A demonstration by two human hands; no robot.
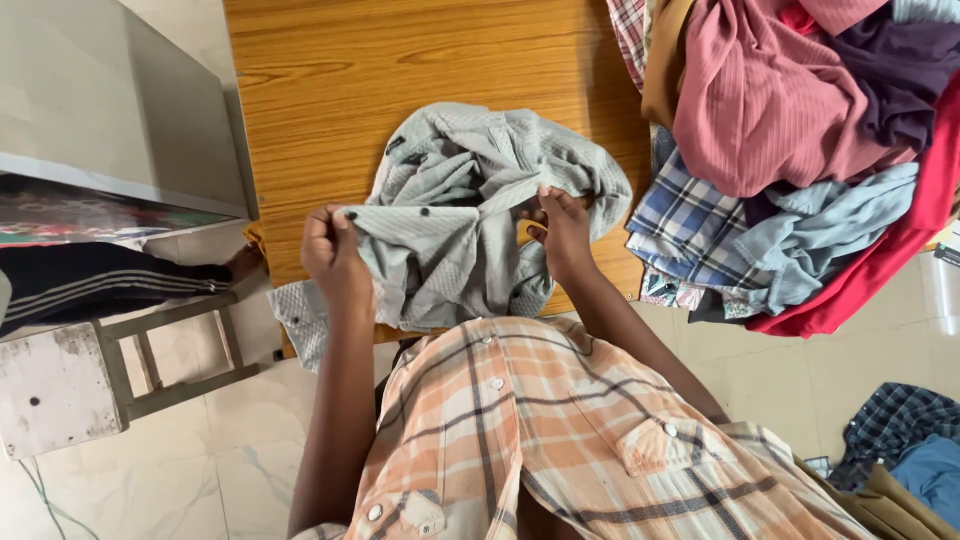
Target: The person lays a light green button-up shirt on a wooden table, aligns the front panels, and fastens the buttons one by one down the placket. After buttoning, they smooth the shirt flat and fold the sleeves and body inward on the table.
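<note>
Both hands are on a crumpled grey button-up shirt [470, 215] lying on the wooden counter [400, 60], near its front edge. The left hand [335, 250] is closed, pinching the buttoned edge of the fabric, and the right hand [562, 228] is gripping another fold of the same shirt, so a strip is stretched between them. Just to the right there's a big pile of clothes [790, 150]: pink, maroon, red, blue plaid. A metal stool [150, 340] stands off to the left.
</note>
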